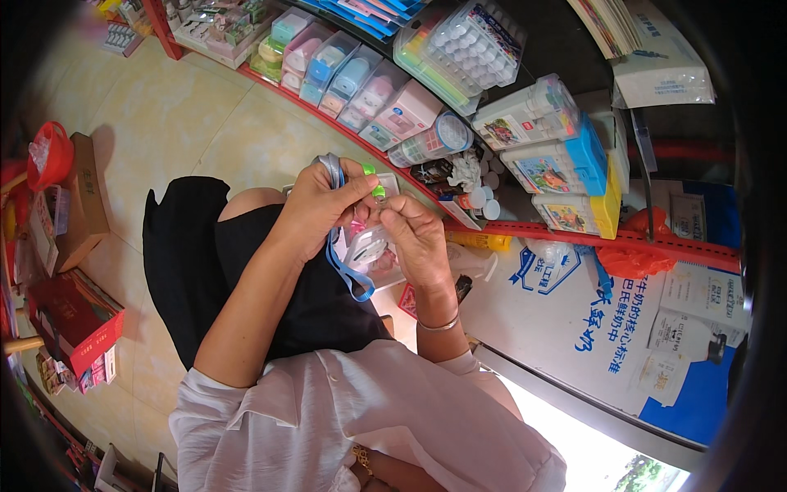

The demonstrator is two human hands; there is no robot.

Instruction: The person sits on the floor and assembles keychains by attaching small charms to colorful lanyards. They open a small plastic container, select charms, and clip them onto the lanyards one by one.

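Nearest to us, our forearms rise from our white shirt over our lap. Our left hand pinches a blue strap that loops down toward our knee, fingers closed on it near its top. Our right hand curls around a small clear packet, fingertips pressed on its edge. The packet sits between both hands, just above our lap. We judge it light, thin and a bit slippery, likely to crackle and bend, so its stiffer rim seems the best place to hold; the strap looks soft and limp. Farther off, a red shelf edge carries clear plastic boxes of small goods, with a cardboard box on the floor at left.
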